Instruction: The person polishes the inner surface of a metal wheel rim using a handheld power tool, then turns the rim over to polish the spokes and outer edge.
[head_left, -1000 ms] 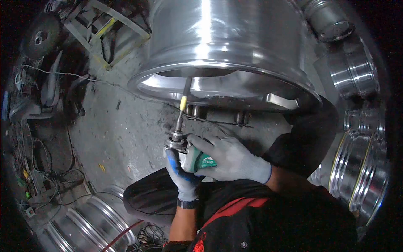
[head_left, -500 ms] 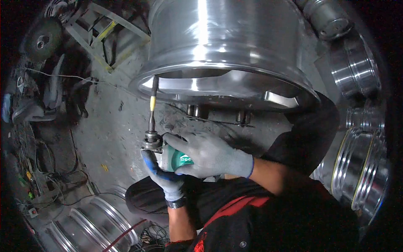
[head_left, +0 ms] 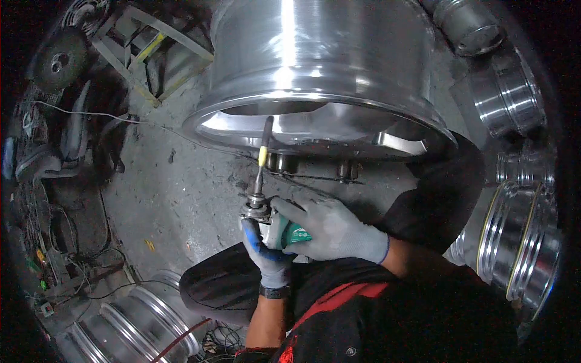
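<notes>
My left hand [head_left: 264, 257], in a grey glove with blue on it, is closed around the head of a green angle grinder [head_left: 298, 233] from below. My right hand [head_left: 342, 230], gloved in grey, wraps over the green body. A long rod [head_left: 261, 168] with a yellow band extends forward from the grinder's head. Its dark tip overlaps the lower opening of a large shiny metal wheel rim [head_left: 327, 63] in front of me. The rim's inner spokes show beneath its lip.
Under the wheel rim are two metal rollers [head_left: 279, 163]. A metal frame [head_left: 130, 72] stands at the upper left near a round disc [head_left: 60, 63]. More rims [head_left: 511, 236] line the right side, and another rim [head_left: 130, 317] lies at lower left. A thin cable [head_left: 91, 113] crosses the floor.
Both hands have moved right with the angle grinder. The rod's tip has shifted from the left end of the rim's opening toward its middle.
</notes>
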